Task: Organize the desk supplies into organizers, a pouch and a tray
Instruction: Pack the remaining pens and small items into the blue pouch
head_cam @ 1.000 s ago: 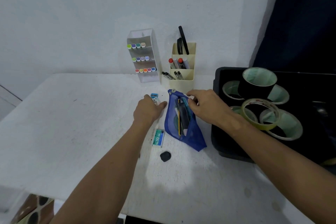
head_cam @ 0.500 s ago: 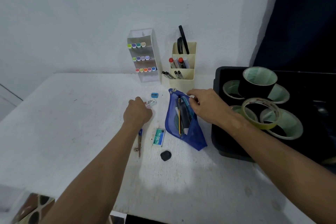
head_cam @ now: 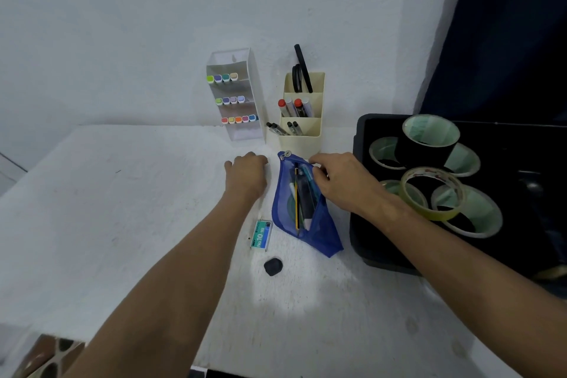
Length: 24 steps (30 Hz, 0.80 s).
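Observation:
A blue mesh pouch (head_cam: pixel 310 230) lies open on the white table, with pencils and pens inside. My right hand (head_cam: pixel 343 181) pinches the right edge of its opening and holds it wide. My left hand (head_cam: pixel 245 175) rests palm down just left of the pouch's top, fingers curled onto the table. Whatever is under that hand is hidden. A green staple box (head_cam: pixel 261 235) and a black eraser (head_cam: pixel 273 266) lie loose below my left hand.
A clear organizer (head_cam: pixel 245 132) with coloured markers and a cream organizer (head_cam: pixel 306 139) with pens and scissors stand against the wall. A black tray (head_cam: pixel 357 144) with several tape rolls (head_cam: pixel 429 193) sits at the right. The table's front edge is near.
My left hand swung left and has come back toward the pouch's top, now covering the small blue sharpener. My forearm hides the compass seen half a second ago. My right hand stayed.

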{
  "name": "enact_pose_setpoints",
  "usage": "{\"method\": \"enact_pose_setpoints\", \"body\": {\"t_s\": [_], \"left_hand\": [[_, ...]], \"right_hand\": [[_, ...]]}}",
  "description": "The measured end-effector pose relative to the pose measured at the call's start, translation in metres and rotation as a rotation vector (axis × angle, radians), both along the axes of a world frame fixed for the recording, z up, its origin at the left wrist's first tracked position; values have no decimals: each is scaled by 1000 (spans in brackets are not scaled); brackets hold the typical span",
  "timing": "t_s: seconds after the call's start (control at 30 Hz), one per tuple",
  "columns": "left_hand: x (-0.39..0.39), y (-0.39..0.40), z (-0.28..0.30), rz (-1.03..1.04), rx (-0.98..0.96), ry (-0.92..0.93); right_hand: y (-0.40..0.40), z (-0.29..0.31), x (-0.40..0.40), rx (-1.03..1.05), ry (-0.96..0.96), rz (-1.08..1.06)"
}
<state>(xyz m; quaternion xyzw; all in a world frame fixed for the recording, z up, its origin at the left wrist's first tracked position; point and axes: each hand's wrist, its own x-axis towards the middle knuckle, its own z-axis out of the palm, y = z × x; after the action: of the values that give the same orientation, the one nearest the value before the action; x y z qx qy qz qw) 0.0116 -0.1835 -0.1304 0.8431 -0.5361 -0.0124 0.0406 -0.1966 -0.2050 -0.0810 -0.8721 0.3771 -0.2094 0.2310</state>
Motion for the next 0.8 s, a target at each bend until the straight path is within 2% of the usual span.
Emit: {"method": "enact_pose_setpoints", "body": {"t_s": [0.07,0.27,0.5,0.8], "left_hand": [[-4,2,2,21,-60,11],[-35,29,35,73,-374,254],[-69,35,53,42,-200,491],[-69,47,41,85,-289,768]], "right_hand": [[-1,0,0,2,4,-2],[0,1,2,-4,11,-9],[0,2,2,-18,17,-9],[-1,1,2,-31,21,-3]]}}
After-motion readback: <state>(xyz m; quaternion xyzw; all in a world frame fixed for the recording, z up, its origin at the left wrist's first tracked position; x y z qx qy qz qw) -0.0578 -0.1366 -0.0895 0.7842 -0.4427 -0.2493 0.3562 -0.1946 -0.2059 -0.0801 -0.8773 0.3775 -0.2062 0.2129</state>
